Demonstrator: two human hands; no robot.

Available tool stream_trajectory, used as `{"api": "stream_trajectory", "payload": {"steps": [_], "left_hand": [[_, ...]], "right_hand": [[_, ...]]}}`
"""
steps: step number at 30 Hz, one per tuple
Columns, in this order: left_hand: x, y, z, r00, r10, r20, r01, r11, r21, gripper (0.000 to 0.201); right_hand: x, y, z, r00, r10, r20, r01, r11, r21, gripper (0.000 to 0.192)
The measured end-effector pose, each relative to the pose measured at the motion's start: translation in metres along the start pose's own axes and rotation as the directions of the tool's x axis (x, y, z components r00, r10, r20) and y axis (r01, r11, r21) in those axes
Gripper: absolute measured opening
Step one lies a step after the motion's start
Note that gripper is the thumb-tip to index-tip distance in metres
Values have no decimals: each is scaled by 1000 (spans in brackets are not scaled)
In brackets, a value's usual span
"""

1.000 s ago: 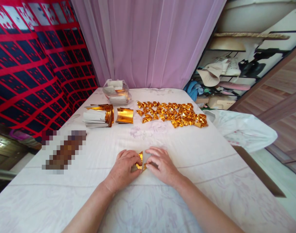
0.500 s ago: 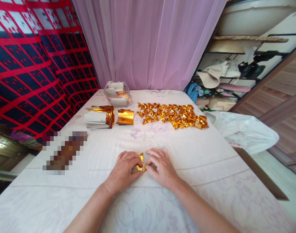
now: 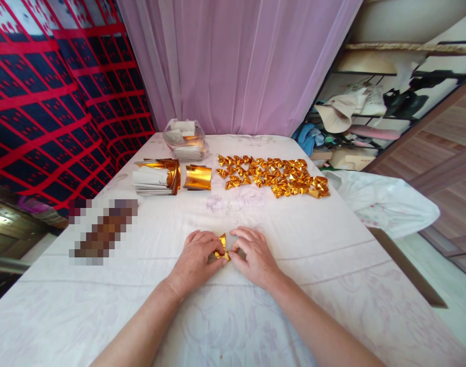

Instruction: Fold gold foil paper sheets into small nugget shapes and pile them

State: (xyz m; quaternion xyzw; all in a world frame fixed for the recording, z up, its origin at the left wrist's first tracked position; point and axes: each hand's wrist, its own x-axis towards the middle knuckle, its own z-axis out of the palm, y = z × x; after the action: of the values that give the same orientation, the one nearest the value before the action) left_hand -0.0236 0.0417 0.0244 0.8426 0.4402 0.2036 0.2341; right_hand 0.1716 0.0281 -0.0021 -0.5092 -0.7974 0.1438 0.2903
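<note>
A small gold foil piece [image 3: 222, 238], partly folded, sits on the cloth near the middle of the table, between a person's two bare hands. The left hand [image 3: 196, 257] lies curved over its left side, fingers and thumb closed on it; the right hand [image 3: 255, 257] pinches its near right part between thumb and forefinger, other fingers spread. Much of the piece is hidden beneath them. It looks feather-light and thin, paper-like, stiff enough to hold a crease, likely slick on its shiny face and easily crushed or torn; folded edges and corners, taken gently between thumb and fingertip, appear the safest hold.

Farther back, folded gold pieces [image 3: 290, 171] crowd together at right, beside a small stack of gold sheets [image 3: 198, 178], a larger stack [image 3: 151, 182] and a clear bag [image 3: 185, 143] of more sheets. The pale floral tablecloth [image 3: 301, 306] looks soft and lightly wrinkled; at left, a pixelated patch [image 3: 105, 229] conceals something. A mauve curtain [image 3: 236, 66] hangs behind, red-and-dark patterned fabric [image 3: 45, 107] at left, and at right a shelf holds a beige cap [image 3: 335, 114] above a white plastic bag [image 3: 396, 204]
</note>
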Motion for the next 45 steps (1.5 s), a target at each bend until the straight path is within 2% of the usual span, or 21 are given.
{"api": "stream_trajectory", "payload": {"steps": [13, 38, 45], "left_hand": [[1, 2, 2, 999, -42, -14, 42, 999, 4, 11], [1, 3, 5, 998, -59, -29, 59, 998, 14, 11], [1, 5, 5, 998, -65, -23, 66, 998, 16, 11]], "right_hand": [[1, -3, 1, 1000, 16, -6, -16, 1000, -14, 10], [1, -2, 1, 1000, 14, -12, -14, 1000, -21, 10], [1, 1, 0, 1000, 4, 30, -4, 1000, 1, 11]]}}
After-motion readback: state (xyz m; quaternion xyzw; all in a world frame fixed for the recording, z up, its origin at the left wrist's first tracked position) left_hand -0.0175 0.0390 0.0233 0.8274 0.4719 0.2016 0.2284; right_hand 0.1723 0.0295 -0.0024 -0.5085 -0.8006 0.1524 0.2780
